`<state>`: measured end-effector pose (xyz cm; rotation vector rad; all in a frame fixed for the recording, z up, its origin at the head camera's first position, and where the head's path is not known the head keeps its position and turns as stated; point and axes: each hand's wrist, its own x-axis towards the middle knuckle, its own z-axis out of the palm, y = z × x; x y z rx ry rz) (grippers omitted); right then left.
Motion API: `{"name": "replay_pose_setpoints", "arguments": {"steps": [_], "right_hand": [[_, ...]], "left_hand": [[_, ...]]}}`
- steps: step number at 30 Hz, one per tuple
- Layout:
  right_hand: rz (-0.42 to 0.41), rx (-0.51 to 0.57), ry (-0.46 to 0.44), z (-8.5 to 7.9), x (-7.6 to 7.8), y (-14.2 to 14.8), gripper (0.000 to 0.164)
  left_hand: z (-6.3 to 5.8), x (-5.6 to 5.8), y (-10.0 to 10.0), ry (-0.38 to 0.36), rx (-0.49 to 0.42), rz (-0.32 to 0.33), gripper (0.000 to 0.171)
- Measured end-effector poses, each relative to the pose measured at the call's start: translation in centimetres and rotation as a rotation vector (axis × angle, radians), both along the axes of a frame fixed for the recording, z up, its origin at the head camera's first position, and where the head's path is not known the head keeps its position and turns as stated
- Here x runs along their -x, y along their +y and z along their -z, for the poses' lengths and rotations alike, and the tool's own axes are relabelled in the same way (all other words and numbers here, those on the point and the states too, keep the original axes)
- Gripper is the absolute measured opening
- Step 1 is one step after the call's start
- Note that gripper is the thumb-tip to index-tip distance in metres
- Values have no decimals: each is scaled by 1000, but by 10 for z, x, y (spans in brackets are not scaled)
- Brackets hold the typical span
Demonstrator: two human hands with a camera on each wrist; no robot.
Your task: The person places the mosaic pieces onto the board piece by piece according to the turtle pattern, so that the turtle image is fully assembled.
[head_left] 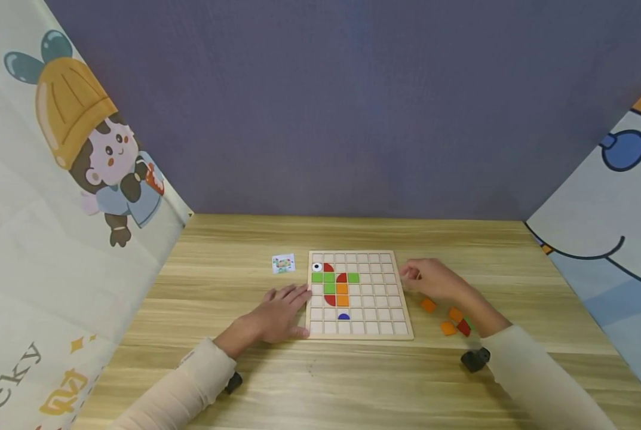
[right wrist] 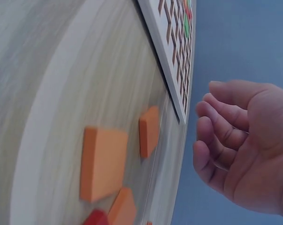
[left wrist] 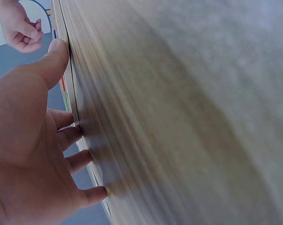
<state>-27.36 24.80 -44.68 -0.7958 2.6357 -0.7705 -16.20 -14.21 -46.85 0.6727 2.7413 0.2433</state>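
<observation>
A wooden grid board (head_left: pixel 374 298) lies on the table, partly filled with an eye tile (head_left: pixel 317 267), green squares (head_left: pixel 328 288), orange squares (head_left: pixel 342 300), red rounded tiles (head_left: pixel 329 301) and a blue half-circle (head_left: pixel 344 317) lower down. At the board's left edge my left hand (head_left: pixel 277 313) rests with fingers spread, thumb near the lower corner. My right hand (head_left: pixel 433 279) hovers just beyond the right edge, fingers loosely bent; the right wrist view shows its palm with nothing in it. Below it lie loose orange tiles (head_left: pixel 428 306) and a red tile (head_left: pixel 463 327).
A small picture card (head_left: pixel 283 263) lies left of the board's upper corner. Part of a green tile shows beside the loose red one. A dark blue-grey wall panel (head_left: pixel 352 119) rises behind the table, with printed cloths on either side.
</observation>
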Motion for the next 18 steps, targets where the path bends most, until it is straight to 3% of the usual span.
{"name": "replay_pose_setpoints", "arguments": {"steps": [10,18], "right_hand": [[15,-32,-46,3,-6,28,21],[-19,-75,-87,4,-12,39,23]], "left_hand": [[2,0,-1,4,19,6,89],[4,1,-2,11,12,7,89]]}}
